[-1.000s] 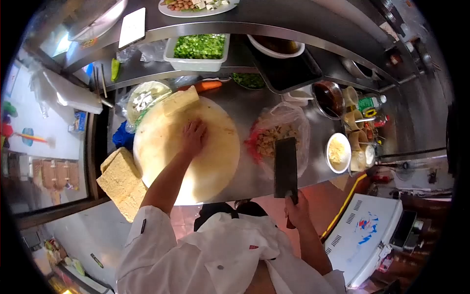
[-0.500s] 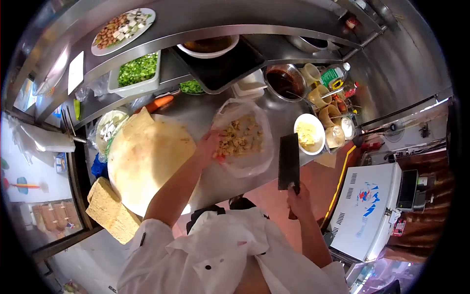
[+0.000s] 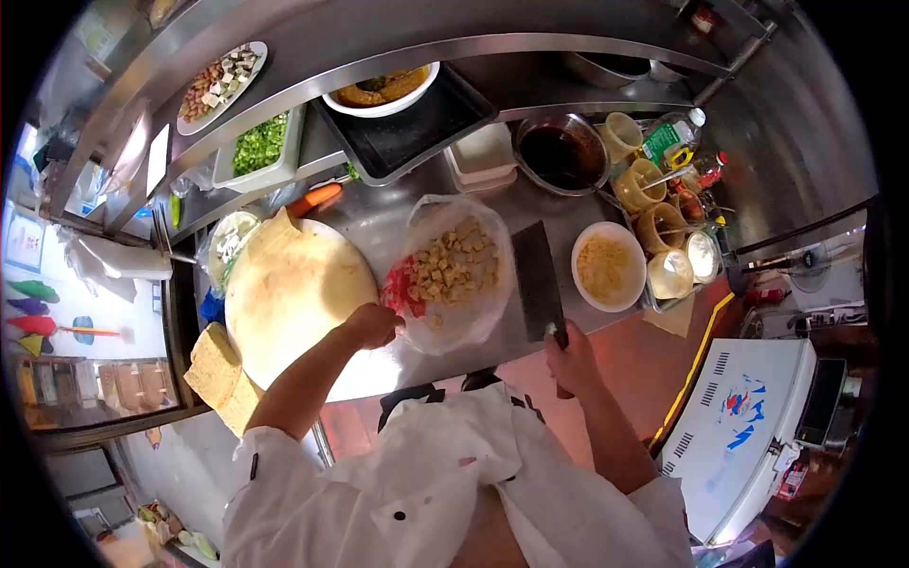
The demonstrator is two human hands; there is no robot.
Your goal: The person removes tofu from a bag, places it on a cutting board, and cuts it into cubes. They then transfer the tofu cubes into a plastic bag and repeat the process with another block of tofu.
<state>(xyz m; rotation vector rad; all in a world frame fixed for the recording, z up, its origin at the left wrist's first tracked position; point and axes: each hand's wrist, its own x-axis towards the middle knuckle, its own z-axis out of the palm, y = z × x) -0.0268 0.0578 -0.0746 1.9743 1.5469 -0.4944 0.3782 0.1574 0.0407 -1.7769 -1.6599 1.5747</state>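
Note:
My right hand point(image 3: 573, 360) is wrapped round the handle of a cleaver point(image 3: 538, 284), its broad dark blade pointing away from me between two bowls. My left hand point(image 3: 374, 327) is closed, knuckles up, right at the near left rim of a bowl lined with clear plastic point(image 3: 473, 327); what its fingers hold, if anything, is hidden. Small pale-brown cubes point(image 3: 450, 270) lie in that lined bowl, with a red patch point(image 3: 405, 287) along its left side. To the right of the blade stands a white bowl point(image 3: 610, 270) of yellowish minced food. A round cutting board point(image 3: 298, 284) lies left of my left hand.
A carrot point(image 3: 314, 200) lies behind the board; a tan sponge-like block point(image 3: 222, 374) sits at its near left. Farther back are a bowl of dark sauce point(image 3: 561, 156), seasoning cups point(image 3: 639, 185) and bottles. The steel shelf point(image 3: 530, 45) overhangs the counter, holding several filled dishes.
My left hand has drawn back from the cubes to the bowl's near left rim and closed. The cleaver, still in my right hand, has shifted left and nearer the lined bowl.

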